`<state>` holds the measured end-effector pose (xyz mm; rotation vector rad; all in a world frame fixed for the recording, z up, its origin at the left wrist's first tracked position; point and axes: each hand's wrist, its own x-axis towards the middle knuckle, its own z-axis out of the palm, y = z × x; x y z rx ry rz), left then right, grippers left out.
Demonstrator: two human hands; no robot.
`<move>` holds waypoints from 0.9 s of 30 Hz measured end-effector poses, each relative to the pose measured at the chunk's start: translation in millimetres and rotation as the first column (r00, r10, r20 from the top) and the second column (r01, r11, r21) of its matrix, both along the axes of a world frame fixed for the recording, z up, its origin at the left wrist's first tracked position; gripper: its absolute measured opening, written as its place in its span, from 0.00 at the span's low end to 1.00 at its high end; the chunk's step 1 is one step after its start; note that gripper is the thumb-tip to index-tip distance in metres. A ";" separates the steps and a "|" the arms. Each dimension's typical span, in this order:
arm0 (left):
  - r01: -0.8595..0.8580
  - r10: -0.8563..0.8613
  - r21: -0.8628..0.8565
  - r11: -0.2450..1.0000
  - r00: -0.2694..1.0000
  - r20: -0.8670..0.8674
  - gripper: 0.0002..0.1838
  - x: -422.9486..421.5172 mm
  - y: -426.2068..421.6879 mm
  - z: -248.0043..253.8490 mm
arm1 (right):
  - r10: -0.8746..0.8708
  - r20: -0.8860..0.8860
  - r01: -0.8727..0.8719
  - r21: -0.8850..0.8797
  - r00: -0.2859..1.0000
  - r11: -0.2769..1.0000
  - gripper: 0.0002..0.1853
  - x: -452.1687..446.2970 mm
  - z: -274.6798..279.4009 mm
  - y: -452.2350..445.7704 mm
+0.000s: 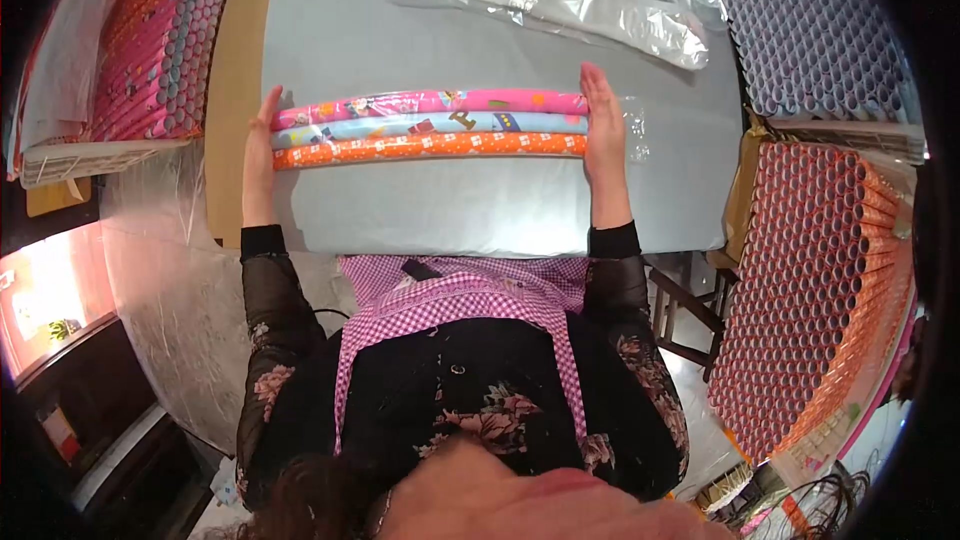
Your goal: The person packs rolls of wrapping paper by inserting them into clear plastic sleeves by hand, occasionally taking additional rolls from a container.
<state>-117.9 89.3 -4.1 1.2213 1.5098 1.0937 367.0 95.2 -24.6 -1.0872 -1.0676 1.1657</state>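
Three patterned rolls lie side by side on the grey table top: a pink roll (405, 104), a light blue roll (400, 127) and an orange roll (430, 146). Clear plastic covers them and sticks out past their right ends. At the left ends rests my left hand (262, 145), palm inward, its fingers extended. My right hand (602, 130) stands flat against the right ends, fingers straight. Neither hand wraps round a roll; the rolls span the gap between the palms.
Clear plastic bags (600, 5) lie at the table's back. A stack of pink and orange rolls (150, 70) is at the left. Blue tubes (830, 30) fill the back right, and red-rimmed tubes (790, 290) stand below them. A dark stool (690, 305) is under the table's right side.
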 end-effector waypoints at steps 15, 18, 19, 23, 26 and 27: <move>0.092 -0.095 -0.024 0.995 0.974 -0.205 0.27 16.9 -20.7 5.4 | -0.001 0.094 -0.001 0.022 0.996 1.000 0.27 2.1 0.3 -7.1; 0.265 -0.180 0.085 0.960 0.825 -0.536 0.25 1.5 -26.1 -9.4 | -0.013 0.192 0.006 0.034 0.981 0.999 0.26 9.7 1.0 -3.5; 0.321 -0.180 0.114 0.940 0.752 -0.634 0.24 -0.8 -27.4 -12.7 | 0.009 0.233 -0.011 0.007 0.972 1.000 0.25 9.0 9.5 -7.1; 0.370 -0.102 0.189 0.909 0.639 -0.763 0.25 0.5 -39.9 -10.6 | -0.039 0.240 0.020 0.082 0.970 0.996 0.26 19.4 16.6 -10.5; 0.097 -0.046 0.090 0.991 0.890 -0.453 0.25 8.2 -47.1 4.3 | -0.089 0.171 0.068 0.125 0.981 0.990 0.24 29.2 4.4 -11.0; 0.071 -0.031 0.083 0.994 0.913 -0.407 0.25 8.6 -47.7 3.2 | -0.095 0.131 0.083 0.092 0.987 0.992 0.23 28.9 3.6 -13.2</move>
